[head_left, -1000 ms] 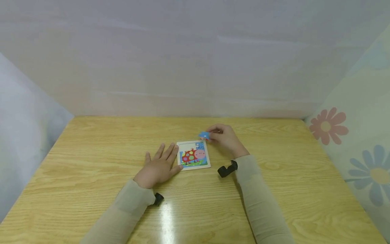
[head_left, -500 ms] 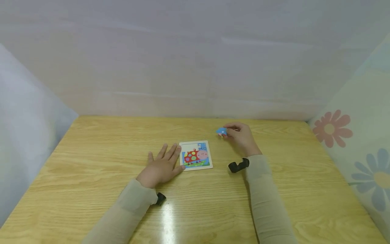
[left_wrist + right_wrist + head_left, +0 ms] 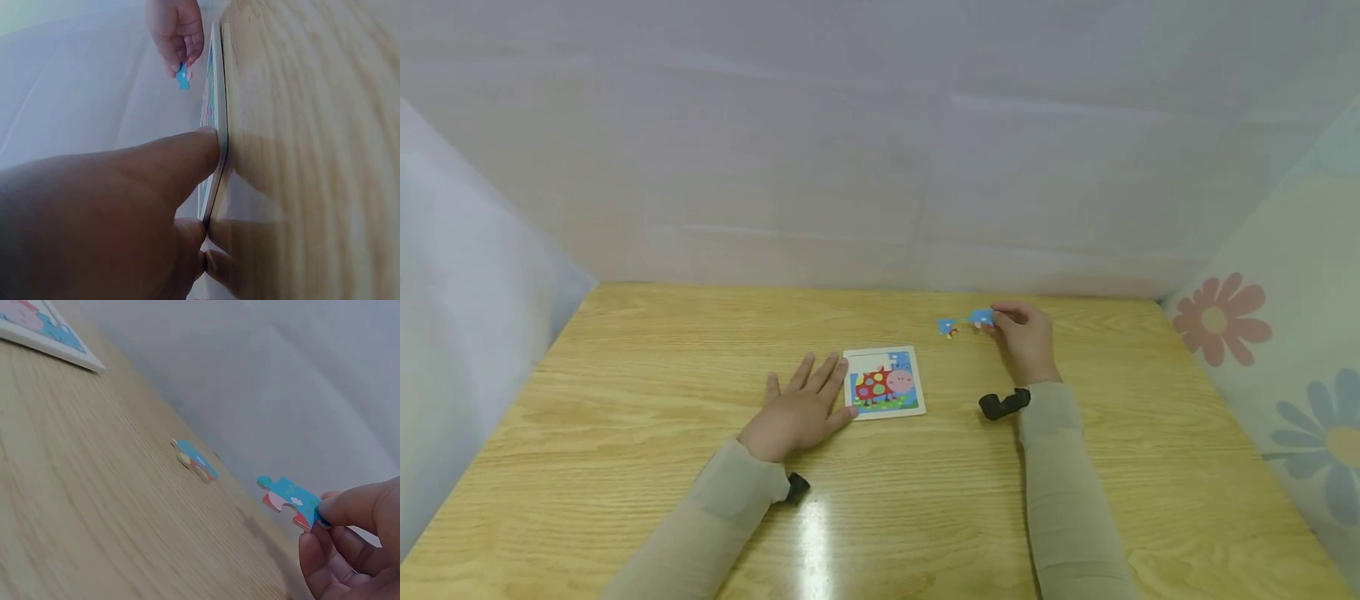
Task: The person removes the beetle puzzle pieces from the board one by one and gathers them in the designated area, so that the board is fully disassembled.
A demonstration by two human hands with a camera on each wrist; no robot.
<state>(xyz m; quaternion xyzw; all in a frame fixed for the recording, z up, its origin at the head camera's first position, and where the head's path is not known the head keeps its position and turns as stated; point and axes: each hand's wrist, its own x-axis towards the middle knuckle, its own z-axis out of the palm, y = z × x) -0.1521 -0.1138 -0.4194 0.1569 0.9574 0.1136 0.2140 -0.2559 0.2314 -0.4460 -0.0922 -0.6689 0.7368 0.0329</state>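
Note:
A small jigsaw puzzle in a white tray [image 3: 922,400] shows a red spotted ladybird with a pink face; its upper left part is bare. My left hand [image 3: 793,418] lies spread beside it, thumb and fingertips at the tray's left edge. In the left wrist view, the thumb [image 3: 203,147] rests against that edge. My right hand [image 3: 1028,343] pinches a blue puzzle piece [image 3: 292,499] with pink and red parts between thumb and fingers, raised over the table. To its left, another blue piece [image 3: 197,459] with yellow and red bits lies on the wood.
The wooden table [image 3: 895,508] ends at a pale cloth backdrop [image 3: 880,167] close behind the loose piece. Flower-printed cloth [image 3: 1285,350] stands on the right side. Black wrist straps or mounts [image 3: 1003,404] stick out from both sleeves.
My right hand has moved right, away from the tray, with the pinched puzzle piece. The other loose piece now shows on the table to its left. My left hand stays by the tray.

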